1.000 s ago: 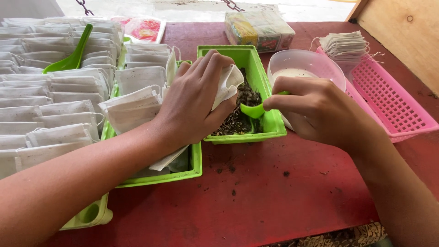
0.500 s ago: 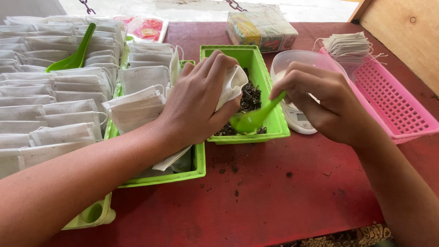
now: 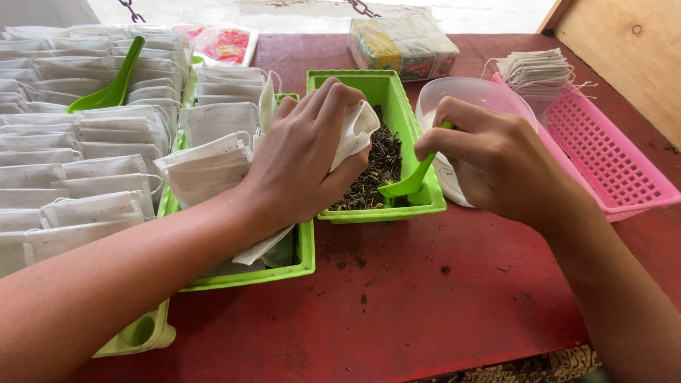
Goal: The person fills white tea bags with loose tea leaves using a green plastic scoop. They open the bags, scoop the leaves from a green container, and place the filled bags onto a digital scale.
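My left hand grips a small white paper sachet and holds it over a green tray that has dark loose dried leaves in it. My right hand holds a green plastic scoop by its handle, with the bowl of the scoop down in the tray beside the leaves. The scoop sits just right of the sachet.
A clear plastic bowl stands behind my right hand. A pink basket with a stack of empty sachets is at the right. Rows of white sachets, another green scoop and a wider green tray lie left. A wrapped packet is at the back.
My right hand has brought the scoop from near the bowl down into the green tray. My left hand has kept the sachet in place.
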